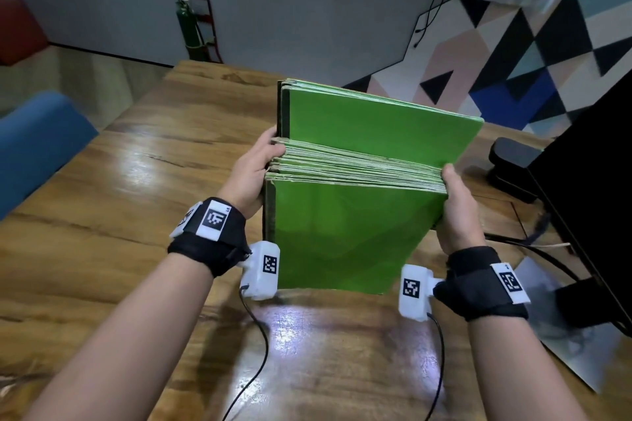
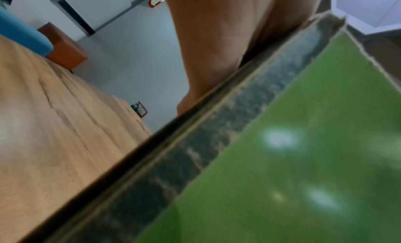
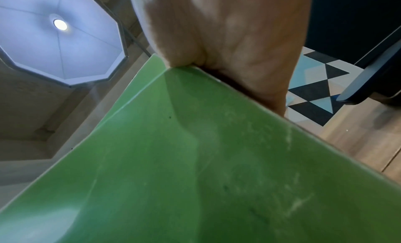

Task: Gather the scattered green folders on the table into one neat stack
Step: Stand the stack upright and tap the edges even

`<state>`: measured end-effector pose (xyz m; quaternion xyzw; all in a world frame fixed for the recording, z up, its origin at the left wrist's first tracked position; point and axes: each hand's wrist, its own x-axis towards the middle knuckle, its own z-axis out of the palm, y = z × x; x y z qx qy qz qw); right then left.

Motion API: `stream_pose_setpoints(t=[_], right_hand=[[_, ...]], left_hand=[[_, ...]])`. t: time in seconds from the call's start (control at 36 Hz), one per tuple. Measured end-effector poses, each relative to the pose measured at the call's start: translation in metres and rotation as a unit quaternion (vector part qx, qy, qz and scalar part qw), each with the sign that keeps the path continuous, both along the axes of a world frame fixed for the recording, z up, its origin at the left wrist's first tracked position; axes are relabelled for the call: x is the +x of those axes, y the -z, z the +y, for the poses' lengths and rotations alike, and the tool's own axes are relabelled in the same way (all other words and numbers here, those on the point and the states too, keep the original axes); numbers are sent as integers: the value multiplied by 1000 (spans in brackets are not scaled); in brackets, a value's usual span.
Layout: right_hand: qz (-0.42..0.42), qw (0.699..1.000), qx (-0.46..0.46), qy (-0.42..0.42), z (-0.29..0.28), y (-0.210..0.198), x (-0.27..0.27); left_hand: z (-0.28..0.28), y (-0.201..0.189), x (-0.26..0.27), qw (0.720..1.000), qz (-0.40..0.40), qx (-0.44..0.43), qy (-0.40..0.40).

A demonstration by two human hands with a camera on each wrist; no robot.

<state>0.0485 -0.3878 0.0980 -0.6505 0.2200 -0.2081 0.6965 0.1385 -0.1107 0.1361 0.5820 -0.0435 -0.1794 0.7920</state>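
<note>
A thick bundle of green folders (image 1: 345,232) stands on edge on the wooden table (image 1: 136,154), its top edges fanned toward me. One taller folder (image 1: 376,126) rises behind the rest. My left hand (image 1: 253,167) grips the bundle's left, spine side, thumb on the near face. My right hand (image 1: 455,202) grips the right side, thumb over the top edges. The left wrist view shows my left hand's palm (image 2: 217,41) against the worn dark spine (image 2: 217,140). The right wrist view shows my right hand (image 3: 228,41) clamped on the green cover (image 3: 195,161).
A black monitor (image 1: 588,188) with its stand and cables stands at the table's right. A blue chair (image 1: 37,140) is at the left edge. A fire extinguisher (image 1: 191,27) stands by the far wall. Bare wood lies to the left and in front of the bundle.
</note>
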Motion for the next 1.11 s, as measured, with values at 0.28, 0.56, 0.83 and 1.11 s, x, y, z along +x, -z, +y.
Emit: stream_pose_setpoints(t=[0.28, 0.56, 0.83, 1.11], right_hand=[[3, 1000, 24, 13, 16, 1, 0], [-63, 994, 84, -9, 30, -3, -8], [-55, 997, 51, 7, 37, 4, -18], [-37, 999, -4, 30, 39, 11, -31]], left_hand=[[-3, -7, -4, 1000, -2, -28, 3], [-5, -25, -13, 998, -42, 47, 19], [-6, -12, -24, 995, -72, -68, -27], [4, -8, -6, 995, -82, 58, 10]])
